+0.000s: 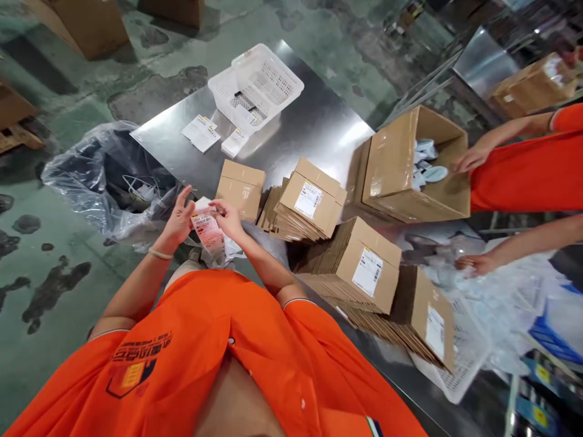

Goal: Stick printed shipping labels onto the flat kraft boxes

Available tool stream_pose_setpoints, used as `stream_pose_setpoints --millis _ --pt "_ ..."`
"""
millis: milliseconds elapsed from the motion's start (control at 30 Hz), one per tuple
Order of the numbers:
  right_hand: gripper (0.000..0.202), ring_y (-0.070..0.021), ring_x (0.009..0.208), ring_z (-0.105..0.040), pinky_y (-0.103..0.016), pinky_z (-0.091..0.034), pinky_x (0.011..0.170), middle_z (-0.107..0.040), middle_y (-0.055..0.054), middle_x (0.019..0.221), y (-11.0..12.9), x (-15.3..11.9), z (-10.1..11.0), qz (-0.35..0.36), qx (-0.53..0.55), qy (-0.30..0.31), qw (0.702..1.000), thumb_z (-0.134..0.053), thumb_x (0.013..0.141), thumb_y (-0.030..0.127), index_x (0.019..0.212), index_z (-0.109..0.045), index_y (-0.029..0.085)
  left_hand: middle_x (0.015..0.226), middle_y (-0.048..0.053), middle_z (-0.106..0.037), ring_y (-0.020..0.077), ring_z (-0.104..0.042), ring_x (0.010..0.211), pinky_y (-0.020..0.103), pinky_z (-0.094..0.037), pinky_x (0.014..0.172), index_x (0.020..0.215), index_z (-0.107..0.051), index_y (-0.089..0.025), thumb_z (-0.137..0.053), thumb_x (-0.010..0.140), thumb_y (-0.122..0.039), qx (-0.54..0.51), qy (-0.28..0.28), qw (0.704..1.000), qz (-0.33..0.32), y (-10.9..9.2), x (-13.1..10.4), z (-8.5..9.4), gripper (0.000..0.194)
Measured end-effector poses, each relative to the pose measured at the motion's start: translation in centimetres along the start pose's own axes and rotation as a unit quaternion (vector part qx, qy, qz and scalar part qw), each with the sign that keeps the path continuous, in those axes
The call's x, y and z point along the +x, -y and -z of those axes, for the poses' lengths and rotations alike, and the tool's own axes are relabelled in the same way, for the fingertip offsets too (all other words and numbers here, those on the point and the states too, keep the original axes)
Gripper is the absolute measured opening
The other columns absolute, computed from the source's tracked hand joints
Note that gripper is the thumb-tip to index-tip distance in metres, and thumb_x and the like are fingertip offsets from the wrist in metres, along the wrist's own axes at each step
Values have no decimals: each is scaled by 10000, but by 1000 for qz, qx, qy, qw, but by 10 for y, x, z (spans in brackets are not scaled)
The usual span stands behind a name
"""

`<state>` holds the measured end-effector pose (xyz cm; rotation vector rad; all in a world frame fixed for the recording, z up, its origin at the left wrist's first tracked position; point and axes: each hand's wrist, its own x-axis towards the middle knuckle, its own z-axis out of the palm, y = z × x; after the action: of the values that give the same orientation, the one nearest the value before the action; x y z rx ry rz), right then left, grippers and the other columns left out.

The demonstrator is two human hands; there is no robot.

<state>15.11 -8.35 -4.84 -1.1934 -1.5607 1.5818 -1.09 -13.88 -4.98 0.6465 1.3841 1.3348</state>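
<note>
A strip of printed labels (209,232) hangs in front of my body, beside the table's near corner. My left hand (180,217) is at its left edge, thumb and fingers spread apart, touching or nearly touching it. The fingers of my right hand (226,217) pinch the strip's upper right edge. Just beyond my right hand lies a flat folded carton (241,187) on the metal table (314,115). Stacks of folded cartons with white labels (312,197) stand further right.
A white perforated basket (257,85) and label sheets (201,132) lie toward the table's far end. A plastic-lined bin (113,182) stands left. At the right, another person's hands are near an open carton (392,164) and plastic bags (496,309).
</note>
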Motion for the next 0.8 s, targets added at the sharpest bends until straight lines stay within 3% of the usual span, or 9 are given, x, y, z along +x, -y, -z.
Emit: stream_pose_setpoints --millis 67,133,300,500,600,700,800 --pt "162 -162 865 -729 -289 -593 855 -789 -8 985 -9 -3 0 -12 -13 -18 1000 -688 853 161 999 -741 208 1049 85 -793 237 -739 876 347 -594 797 1393 -681 -187 -980 605 -628 2 28 999 29 14 -16 -6 951" --pt "170 -174 876 -746 -308 -601 876 -802 -22 981 -17 -7 3 -27 -27 -27 999 -679 852 135 986 -761 198 1004 99 -803 253 -741 875 360 -595 821 1201 -783 -135 -1022 484 -537 21 34 998 45 24 -21 -10 856" --pt "97 -212 946 -765 -340 -588 957 -815 -46 972 -31 -23 22 2 -138 -62 988 -711 894 172 877 -796 217 860 86 -810 255 -735 779 366 -598 769 1006 -845 -119 -991 460 -422 83 39 992 88 43 -2 -24 641" --pt "235 -195 1048 -734 -305 -561 1019 -794 -56 1063 -42 -37 36 -14 -263 -104 959 -587 996 206 902 -799 243 830 93 -812 280 -750 805 385 -606 771 939 -835 -119 -1000 438 -380 90 66 986 120 64 24 -49 588" --pt "216 -201 1162 -689 -312 -534 1073 -740 -76 1204 -41 -17 51 -27 -297 -130 946 -589 979 193 874 -772 235 823 98 -814 293 -761 817 401 -612 795 846 -818 -123 -1033 352 -397 64 97 979 168 78 31 -55 604" --pt "157 -232 1272 -618 -360 -483 1147 -659 -105 1290 -43 28 76 -37 -311 -205 927 -621 942 186 844 -740 213 795 118 -813 325 -770 807 428 -620 784 755 -803 -124 -1053 282 -386 67 127 966 214 94 34 -58 595" --pt "126 -236 1219 -602 -364 -473 1131 -629 -124 1225 -51 81 101 -86 -317 -238 914 -621 926 178 886 -741 173 842 143 -827 350 -786 874 446 -627 817 761 -808 -136 -1053 388 -377 71 135 957 245 109 33 -64 508"
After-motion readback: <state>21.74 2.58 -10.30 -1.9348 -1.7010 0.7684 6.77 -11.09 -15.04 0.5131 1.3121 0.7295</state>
